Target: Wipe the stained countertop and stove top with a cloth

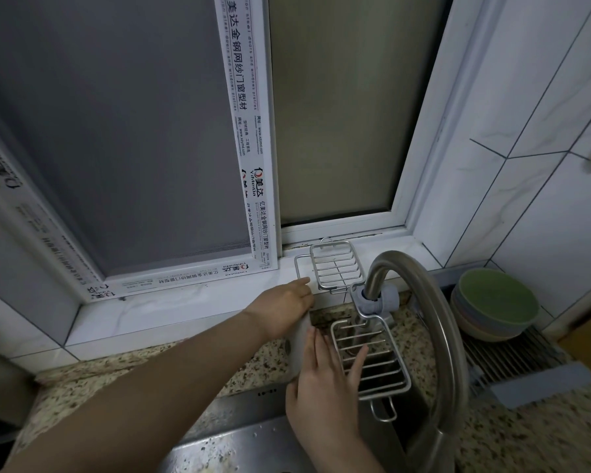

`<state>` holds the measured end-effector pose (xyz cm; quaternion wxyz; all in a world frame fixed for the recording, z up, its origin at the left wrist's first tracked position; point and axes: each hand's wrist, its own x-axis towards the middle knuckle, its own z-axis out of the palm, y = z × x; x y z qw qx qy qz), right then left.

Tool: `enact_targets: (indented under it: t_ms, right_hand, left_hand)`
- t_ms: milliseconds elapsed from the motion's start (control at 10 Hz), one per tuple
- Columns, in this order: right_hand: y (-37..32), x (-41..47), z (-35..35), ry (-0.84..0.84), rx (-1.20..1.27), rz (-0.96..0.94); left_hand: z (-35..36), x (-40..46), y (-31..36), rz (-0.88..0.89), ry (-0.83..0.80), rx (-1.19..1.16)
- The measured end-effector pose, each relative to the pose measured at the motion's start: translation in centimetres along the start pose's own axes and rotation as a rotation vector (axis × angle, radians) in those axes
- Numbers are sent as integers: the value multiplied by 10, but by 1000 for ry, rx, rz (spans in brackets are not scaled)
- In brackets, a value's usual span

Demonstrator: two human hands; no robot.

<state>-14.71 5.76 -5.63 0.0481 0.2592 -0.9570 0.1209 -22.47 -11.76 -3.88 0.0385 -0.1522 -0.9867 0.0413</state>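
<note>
A pale grey cloth [299,349] hangs in a narrow fold below my left hand [284,307], which holds its top end at the edge of the white window sill. The left index finger points at a wire rack on the sill. My right hand [325,387] is just below, fingers straight, lying against the cloth's side and reaching over a wire rack clipped to the faucet. The speckled granite countertop [116,373] runs along the wall behind the steel sink [239,442]. No stove top is in view.
A tall curved steel faucet [437,302] arches over the sink on the right. One wire rack [335,264] stands on the sill, another [372,363] hangs from the faucet. Stacked bowls [495,305] sit on a roll-up drying rack [516,356] at right. The window fills the back.
</note>
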Motion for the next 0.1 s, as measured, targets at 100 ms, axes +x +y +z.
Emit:
enact_targets:
  t_ms: [100]
  right_hand:
    - [2, 1, 8, 7, -20, 22]
  left_hand:
    - [0, -2, 2, -20, -45, 0]
